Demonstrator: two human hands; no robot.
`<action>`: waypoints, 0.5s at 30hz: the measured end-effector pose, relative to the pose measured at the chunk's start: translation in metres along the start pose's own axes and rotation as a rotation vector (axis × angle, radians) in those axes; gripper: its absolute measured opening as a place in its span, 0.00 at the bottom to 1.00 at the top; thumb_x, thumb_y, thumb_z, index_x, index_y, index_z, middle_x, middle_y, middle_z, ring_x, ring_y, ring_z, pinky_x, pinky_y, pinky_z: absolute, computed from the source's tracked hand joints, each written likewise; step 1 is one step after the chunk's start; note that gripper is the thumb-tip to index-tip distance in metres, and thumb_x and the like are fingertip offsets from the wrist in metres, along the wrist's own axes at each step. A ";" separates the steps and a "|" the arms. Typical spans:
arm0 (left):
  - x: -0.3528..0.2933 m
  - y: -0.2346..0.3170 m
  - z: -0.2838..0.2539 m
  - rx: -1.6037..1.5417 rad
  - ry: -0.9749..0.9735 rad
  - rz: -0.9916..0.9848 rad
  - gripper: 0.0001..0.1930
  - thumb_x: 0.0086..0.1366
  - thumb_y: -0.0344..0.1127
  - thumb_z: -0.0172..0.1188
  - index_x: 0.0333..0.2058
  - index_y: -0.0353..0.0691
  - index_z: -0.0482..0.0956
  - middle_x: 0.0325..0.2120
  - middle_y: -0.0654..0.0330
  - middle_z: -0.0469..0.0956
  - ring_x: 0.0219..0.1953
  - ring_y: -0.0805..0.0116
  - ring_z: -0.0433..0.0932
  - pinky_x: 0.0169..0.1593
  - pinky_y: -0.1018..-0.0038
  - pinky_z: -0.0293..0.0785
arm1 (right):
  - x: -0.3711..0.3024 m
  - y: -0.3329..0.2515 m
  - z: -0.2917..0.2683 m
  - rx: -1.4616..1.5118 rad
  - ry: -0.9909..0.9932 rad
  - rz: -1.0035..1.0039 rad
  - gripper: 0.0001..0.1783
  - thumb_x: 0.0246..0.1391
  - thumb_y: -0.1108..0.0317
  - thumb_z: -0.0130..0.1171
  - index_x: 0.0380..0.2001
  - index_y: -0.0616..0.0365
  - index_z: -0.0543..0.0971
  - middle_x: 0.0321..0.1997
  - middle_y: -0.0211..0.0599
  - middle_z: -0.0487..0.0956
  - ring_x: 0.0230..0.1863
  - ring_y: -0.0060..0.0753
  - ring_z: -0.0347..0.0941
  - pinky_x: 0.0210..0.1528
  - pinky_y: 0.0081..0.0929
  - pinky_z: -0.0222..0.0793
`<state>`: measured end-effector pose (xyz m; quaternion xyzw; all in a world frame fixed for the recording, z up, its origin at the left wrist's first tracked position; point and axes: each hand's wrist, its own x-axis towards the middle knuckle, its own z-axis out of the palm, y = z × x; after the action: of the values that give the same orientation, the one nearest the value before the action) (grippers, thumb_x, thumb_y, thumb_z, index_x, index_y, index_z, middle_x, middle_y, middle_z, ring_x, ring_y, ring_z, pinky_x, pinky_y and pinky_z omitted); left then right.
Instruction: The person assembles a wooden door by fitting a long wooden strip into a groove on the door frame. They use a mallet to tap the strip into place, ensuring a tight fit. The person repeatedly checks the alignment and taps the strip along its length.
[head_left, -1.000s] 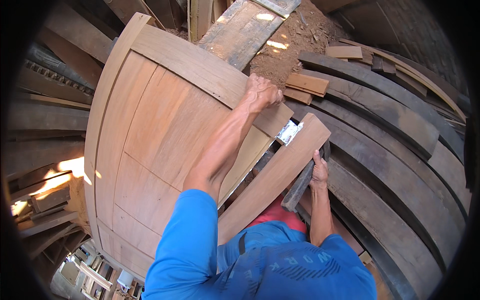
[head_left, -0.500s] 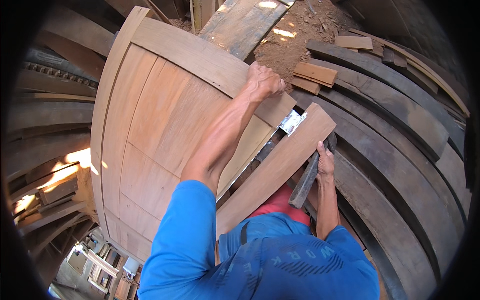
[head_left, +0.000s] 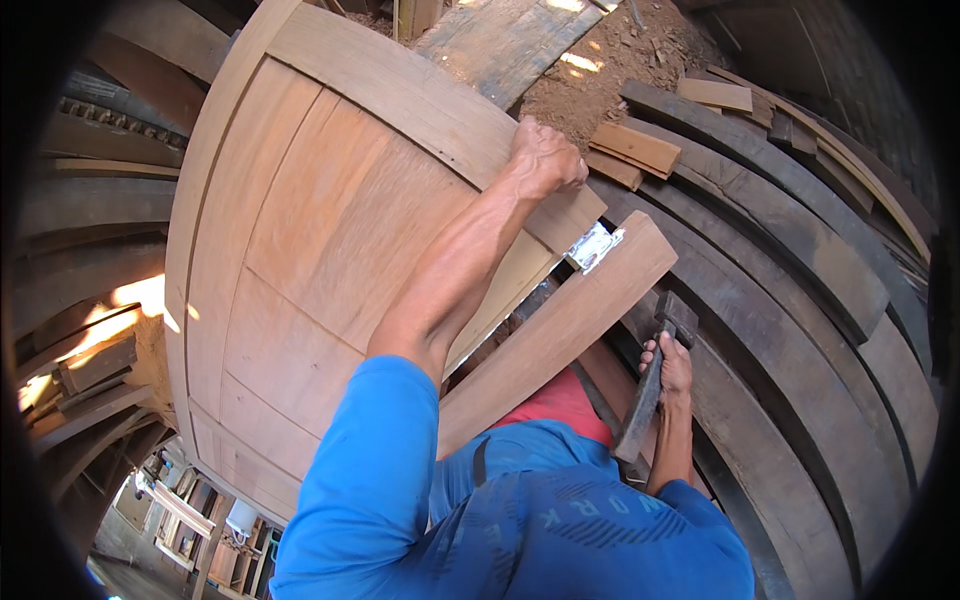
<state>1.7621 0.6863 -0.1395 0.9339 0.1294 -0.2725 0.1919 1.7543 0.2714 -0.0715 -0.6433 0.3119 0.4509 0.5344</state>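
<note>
— What are the fingers doing?
— The left hand grips the door panel top edge. The right hand wraps a hammer, below the door's hinge.
— What could go wrong?
— The door might tip if that grip slips.

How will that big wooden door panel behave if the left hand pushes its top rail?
The door panel looks stiff: thick framed boards, so it should move as one piece. Probably heavy for one hand, given how far it spans. It seems tilted, with only the left hand on its top rail, so it may tip or swing rather than slide.
</note>
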 end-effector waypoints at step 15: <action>-0.007 0.001 -0.004 0.010 0.113 0.058 0.18 0.57 0.46 0.48 0.20 0.51 0.86 0.23 0.59 0.83 0.30 0.60 0.83 0.40 0.64 0.67 | -0.015 -0.003 0.085 0.121 -0.140 0.110 0.07 0.63 0.64 0.56 0.37 0.54 0.71 0.26 0.29 0.74 0.21 0.22 0.72 0.21 0.23 0.74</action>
<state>1.7587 0.6860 -0.1326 0.9521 0.1115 -0.2140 0.1875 1.7297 0.3536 -0.0581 -0.5587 0.3350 0.5038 0.5673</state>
